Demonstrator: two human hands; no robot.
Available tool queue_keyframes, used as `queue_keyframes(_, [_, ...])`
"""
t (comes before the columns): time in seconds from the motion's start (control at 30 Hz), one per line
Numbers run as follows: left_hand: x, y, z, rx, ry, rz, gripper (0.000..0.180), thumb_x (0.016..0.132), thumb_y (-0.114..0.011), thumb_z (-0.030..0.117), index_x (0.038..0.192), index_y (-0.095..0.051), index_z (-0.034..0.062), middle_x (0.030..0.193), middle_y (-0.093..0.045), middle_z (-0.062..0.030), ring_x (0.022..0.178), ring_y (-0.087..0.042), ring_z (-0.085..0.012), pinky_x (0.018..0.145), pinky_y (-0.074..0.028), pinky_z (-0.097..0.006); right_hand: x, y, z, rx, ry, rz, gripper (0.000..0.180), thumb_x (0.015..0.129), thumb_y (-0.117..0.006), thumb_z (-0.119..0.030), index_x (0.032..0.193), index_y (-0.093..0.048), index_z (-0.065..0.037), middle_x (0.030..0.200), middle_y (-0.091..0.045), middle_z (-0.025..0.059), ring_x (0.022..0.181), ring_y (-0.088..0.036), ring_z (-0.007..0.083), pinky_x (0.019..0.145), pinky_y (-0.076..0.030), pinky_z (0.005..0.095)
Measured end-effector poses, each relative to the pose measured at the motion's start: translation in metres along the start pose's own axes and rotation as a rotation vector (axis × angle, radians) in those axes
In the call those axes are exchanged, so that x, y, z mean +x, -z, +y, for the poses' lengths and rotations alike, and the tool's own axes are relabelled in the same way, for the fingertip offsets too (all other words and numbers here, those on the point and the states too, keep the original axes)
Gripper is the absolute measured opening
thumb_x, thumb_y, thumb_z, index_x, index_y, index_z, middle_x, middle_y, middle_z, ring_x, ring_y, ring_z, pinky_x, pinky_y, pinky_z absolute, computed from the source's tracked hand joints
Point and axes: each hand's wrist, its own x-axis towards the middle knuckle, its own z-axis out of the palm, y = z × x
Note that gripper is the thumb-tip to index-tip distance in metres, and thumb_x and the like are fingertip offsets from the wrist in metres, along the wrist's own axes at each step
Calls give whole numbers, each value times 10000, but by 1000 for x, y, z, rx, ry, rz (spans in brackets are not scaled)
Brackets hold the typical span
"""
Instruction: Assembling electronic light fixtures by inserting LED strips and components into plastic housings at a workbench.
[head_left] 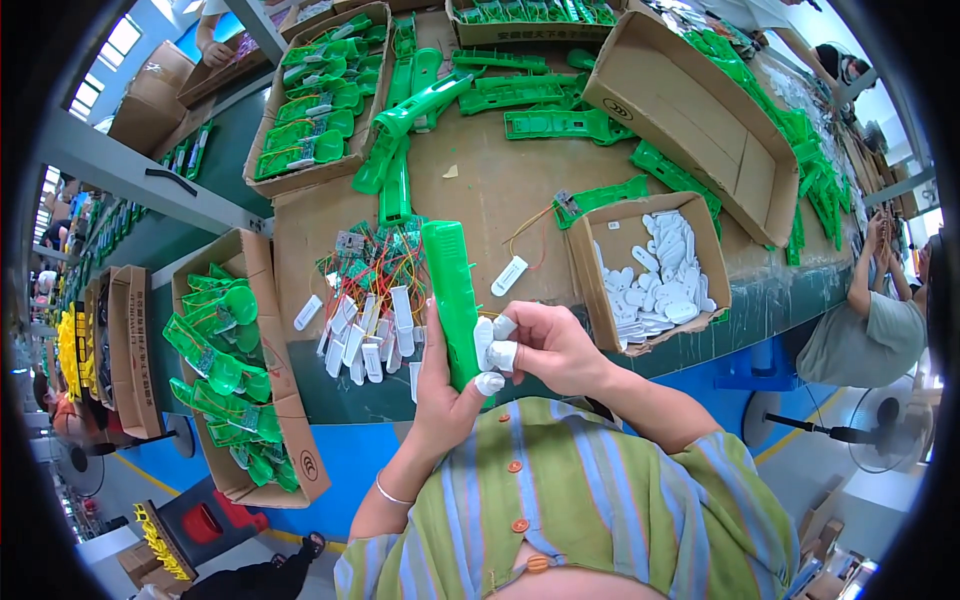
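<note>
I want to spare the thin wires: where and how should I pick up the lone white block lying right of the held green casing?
I'd probably pinch the white block by its two long sides, from above and the near side: it is narrow, lies clear of the green casing, and its red and yellow wires trail off the far side.

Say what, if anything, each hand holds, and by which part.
Left hand: green casing, by its lower part. Right hand: fingertips on white piece at the casing's side; pinched or just pressed, can't tell.
</note>
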Motion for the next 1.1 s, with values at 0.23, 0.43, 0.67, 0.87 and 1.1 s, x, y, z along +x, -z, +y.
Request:
queue_keyframes(0.23, [-1, 13, -11, 153, -10, -45, 757, 815, -582, 160, 1391, -121, -11, 1194, -448, -121, 1041, -470, -183, 906, -389, -311, 3, 5, -11, -425, 90, -126, 26, 805, -542, 20, 779, -544, 20, 663, -582, 31, 618, -587, 75, 524, -478, 213])
queue_keyframes(0.43, [1, 38, -19, -357, 114, 330, 516, 775, -592, 71, 1237, -386, -34, 995, -522, -74, 713, -528, -111, 571, -460, -247, 49, 74, -3, -1203, 393, 306, 187, 691, -561, 28, 860, -621, -25, 747, -612, 129, 689, -614, 254, 608, -489, 336])
queue_keyframes(0.67, [-2, 40, -20, -358, 85, 398, 492, 763, -610, 36, 1202, -403, -42, 949, -540, -71, 741, -545, -113, 606, -470, -236, 37, 47, 0, -1489, 257, 273, 80, 710, -552, -53, 780, -556, -13, 739, -605, 165, 704, -607, 321, 601, -486, 394])
queue_keyframes(0.87, [4, 33, -24, -377, 48, 439, 499, 763, -602, 15, 1215, -398, -39, 976, -542, -84, 775, -555, -131, 633, -485, -262, 15, 32, 48, -1422, 8, 369, 98, 703, -574, -23, 760, -509, 23, 724, -594, 175, 664, -615, 303, 583, -485, 386])
queue_keyframes(1.1, [16, 29, 6, -454, -21, 247, 539, 781, -623, 182, 1219, -401, -37, 988, -593, -180, 892, -599, -247, 799, -487, -382, 11, 17, -20, -733, 495, 59, 211, 695, -566, 84, 881, -572, -14, 821, -527, 98, 721, -571, 233, 640, -471, 299])
